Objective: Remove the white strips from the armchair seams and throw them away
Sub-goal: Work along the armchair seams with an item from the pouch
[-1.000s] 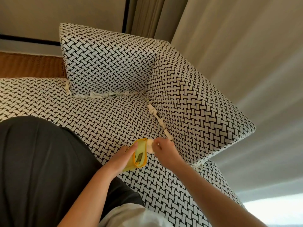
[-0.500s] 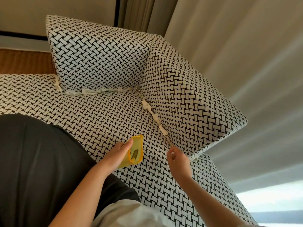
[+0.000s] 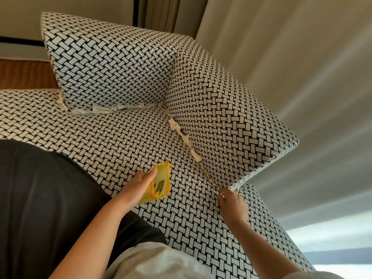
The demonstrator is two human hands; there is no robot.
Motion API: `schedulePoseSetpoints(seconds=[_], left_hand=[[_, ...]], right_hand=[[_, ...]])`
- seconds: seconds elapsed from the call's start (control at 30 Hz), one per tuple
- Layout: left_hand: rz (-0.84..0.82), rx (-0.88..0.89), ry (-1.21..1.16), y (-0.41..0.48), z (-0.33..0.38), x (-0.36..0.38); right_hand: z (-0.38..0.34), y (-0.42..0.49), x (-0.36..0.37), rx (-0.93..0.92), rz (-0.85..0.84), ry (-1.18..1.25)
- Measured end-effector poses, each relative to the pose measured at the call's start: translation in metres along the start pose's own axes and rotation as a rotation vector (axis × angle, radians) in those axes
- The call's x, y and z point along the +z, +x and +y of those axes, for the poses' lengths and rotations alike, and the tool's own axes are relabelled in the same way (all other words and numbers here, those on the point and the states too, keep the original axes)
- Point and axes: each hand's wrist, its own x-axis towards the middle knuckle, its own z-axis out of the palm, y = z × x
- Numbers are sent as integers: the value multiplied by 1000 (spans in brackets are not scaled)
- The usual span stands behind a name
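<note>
Pinching strip (image 3: 196, 156), right hand (image 3: 231, 204); gripping pouch (image 3: 161, 184), left hand (image 3: 136, 188)

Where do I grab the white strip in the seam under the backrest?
Probably pinch the white strip at its bulging left-middle stretch, coming from above the seat; there it puffs out, while its right end sinks in.

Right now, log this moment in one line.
left hand: holds yellow pouch | right hand: pinches side-seam strip end | back-seam strip: in seam
</note>
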Motion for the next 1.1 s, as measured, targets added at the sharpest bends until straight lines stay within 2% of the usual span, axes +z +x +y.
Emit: schedulePoseSetpoints(seconds=[0.23,0.37,0.47,0.57,0.73,0.8,0.93,1.0,1.1], left_hand=[[12,-1,-19,-6,6,1],[18,8,0,-12,10,2],[26,15,20,-16,15,3],[21,25,71,-20,17,4],[-21,32,123,-29,20,16],[-30,32,120,-33,22,22],[-27,98,43,-37,24,23],[-35,98,8,-39,26,23],[-12,41,32,-37,24,24]], right_hand=[[-7,15,4,40,-53,-29],[-2,12,11,-30,35,-81],[-5,5,13,-81,153,100],[-22,-10,11,-143,233,388],[-77,-48,-25,-265,91,974],[-95,-57,-32,-371,78,1024],[-106,-61,-24,-501,88,904],[-99,-61,-22,-449,87,967],[-71,-49,-14,-257,116,978]])
